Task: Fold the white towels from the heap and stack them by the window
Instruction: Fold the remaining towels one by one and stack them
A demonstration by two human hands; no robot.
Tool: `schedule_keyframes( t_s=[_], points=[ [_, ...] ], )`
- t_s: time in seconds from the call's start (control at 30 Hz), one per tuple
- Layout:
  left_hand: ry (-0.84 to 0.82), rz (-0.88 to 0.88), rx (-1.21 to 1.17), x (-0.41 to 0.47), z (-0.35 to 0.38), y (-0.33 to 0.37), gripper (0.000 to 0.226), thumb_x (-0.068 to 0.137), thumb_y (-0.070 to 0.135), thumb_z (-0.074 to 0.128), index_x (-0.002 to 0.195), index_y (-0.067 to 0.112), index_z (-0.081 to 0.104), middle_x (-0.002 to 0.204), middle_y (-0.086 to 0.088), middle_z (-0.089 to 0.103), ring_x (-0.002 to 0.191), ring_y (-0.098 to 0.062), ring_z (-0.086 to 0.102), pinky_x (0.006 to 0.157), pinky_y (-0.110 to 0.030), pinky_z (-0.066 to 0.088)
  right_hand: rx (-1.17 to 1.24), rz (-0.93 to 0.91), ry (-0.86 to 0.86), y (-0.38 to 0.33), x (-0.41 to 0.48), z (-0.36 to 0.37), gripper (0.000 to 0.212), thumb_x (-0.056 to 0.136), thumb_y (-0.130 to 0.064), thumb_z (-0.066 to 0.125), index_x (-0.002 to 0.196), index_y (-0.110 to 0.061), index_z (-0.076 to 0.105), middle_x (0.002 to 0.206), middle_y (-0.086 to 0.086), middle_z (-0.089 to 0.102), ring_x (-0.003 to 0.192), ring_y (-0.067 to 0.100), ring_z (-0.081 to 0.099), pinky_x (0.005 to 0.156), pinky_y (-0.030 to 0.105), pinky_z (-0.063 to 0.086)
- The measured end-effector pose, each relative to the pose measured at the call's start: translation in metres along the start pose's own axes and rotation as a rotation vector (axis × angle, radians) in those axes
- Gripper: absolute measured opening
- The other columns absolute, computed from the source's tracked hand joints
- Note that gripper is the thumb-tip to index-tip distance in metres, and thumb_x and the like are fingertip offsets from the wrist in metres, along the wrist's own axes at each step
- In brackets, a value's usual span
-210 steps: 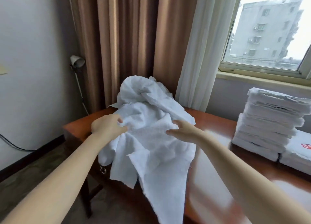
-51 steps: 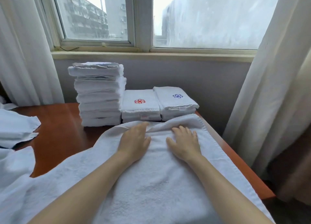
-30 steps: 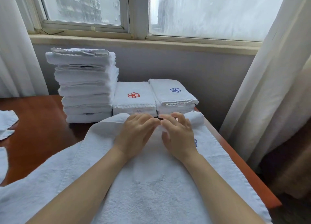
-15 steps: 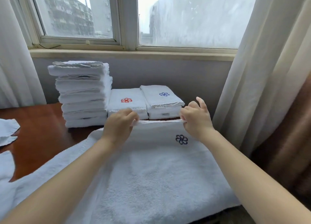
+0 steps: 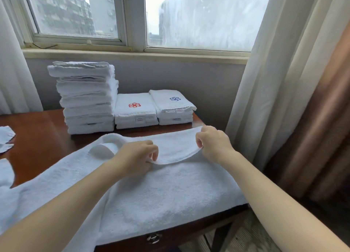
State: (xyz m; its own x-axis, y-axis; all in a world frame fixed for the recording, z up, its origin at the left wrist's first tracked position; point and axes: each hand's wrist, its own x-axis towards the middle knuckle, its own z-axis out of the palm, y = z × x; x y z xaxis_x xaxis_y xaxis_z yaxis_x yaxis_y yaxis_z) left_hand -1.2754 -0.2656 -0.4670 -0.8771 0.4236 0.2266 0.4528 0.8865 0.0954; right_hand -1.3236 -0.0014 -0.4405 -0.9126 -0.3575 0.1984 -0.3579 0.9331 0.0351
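The towel (image 5: 161,191) lies spread on the wooden table (image 5: 37,138). Its long axis runs left to right in front of us, and its far edge is turned back toward us. Our left hand (image 5: 136,157) and right hand (image 5: 214,143) each pinch that lifted edge between thumb and curled fingers, a little apart. Behind it, the folded towels (image 5: 87,98) stand stacked under the window (image 5: 132,18), with a pale curtain (image 5: 265,81) at the right.

Daylit window (image 5: 132,14), white and brown curtains (image 5: 295,71), wooden table (image 5: 37,134)
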Motion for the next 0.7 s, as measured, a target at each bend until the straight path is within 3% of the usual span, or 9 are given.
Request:
schedule_keyframes(
  t_s=[0.1,0.2,0.27,0.33,0.5,0.63,0.7],
  points=[
    [-0.079,-0.040,-0.039,0.005,-0.005,0.002,0.012,0.081,0.042,0.052,0.090,0.036,0.057,0.090,0.017,0.057,0.079,-0.004,0.054,0.063,-0.021,0.038,0.017,0.043,-0.081,0.004,-0.011,0.007,0.035,0.082,0.005,0.049,0.105,-0.020,0.059,0.118,-0.001,0.052,0.101,0.024,0.053,0.072,0.030,0.032],
    [0.007,-0.054,-0.004,0.016,-0.007,0.008,0.032,0.082,0.063,0.041,0.092,0.039,0.061,0.081,0.019,0.060,0.081,-0.001,0.053,0.068,-0.028,0.044,0.048,0.105,-0.030,0.010,-0.016,0.012,0.047,0.082,0.005,0.048,0.121,-0.021,0.050,0.126,0.000,0.049,0.112,0.023,0.049,0.080,0.033,0.038],
    [0.075,-0.041,0.034,0.025,-0.003,0.015,0.030,0.091,0.058,0.044,0.098,0.038,0.066,0.089,0.018,0.063,0.090,-0.005,0.053,0.068,-0.028,0.040,0.048,0.147,-0.014,0.012,-0.017,0.013,0.050,0.082,0.004,0.048,0.126,-0.020,0.048,0.128,0.001,0.048,0.113,0.025,0.049,0.081,0.035,0.041],
    [0.061,-0.033,0.022,0.036,0.005,0.023,0.026,0.096,0.047,0.048,0.112,0.036,0.065,0.111,0.015,0.062,0.106,-0.010,0.053,0.077,-0.029,0.042,0.024,0.190,0.014,0.014,-0.015,0.012,0.049,0.083,0.000,0.050,0.128,-0.019,0.047,0.125,0.002,0.050,0.112,0.025,0.051,0.078,0.034,0.043],
    [-0.006,-0.085,-0.096,0.056,0.028,0.042,0.038,0.100,0.039,0.044,0.137,0.032,0.050,0.143,0.012,0.046,0.124,-0.015,0.049,0.090,-0.030,0.042,-0.121,0.190,0.115,0.026,-0.009,0.004,0.039,0.081,0.002,0.051,0.114,-0.018,0.059,0.112,-0.001,0.056,0.106,0.023,0.052,0.077,0.030,0.042],
    [-0.018,-0.125,-0.094,0.063,0.037,0.050,0.035,0.101,0.044,0.037,0.126,0.027,0.055,0.132,0.007,0.051,0.119,-0.018,0.050,0.090,-0.034,0.044,-0.169,0.152,-0.074,0.030,-0.009,0.004,0.036,0.083,-0.008,0.052,0.109,-0.030,0.066,0.111,-0.005,0.061,0.109,0.021,0.047,0.094,0.035,0.032],
    [0.056,-0.196,-0.101,0.069,0.038,0.051,0.034,0.101,0.045,0.036,0.122,0.030,0.059,0.124,0.007,0.054,0.115,-0.017,0.052,0.087,-0.033,0.042,-0.066,0.172,0.018,0.027,-0.005,0.002,0.035,0.083,-0.014,0.052,0.106,-0.033,0.070,0.108,-0.006,0.066,0.106,0.019,0.050,0.095,0.035,0.031]
  ],
)
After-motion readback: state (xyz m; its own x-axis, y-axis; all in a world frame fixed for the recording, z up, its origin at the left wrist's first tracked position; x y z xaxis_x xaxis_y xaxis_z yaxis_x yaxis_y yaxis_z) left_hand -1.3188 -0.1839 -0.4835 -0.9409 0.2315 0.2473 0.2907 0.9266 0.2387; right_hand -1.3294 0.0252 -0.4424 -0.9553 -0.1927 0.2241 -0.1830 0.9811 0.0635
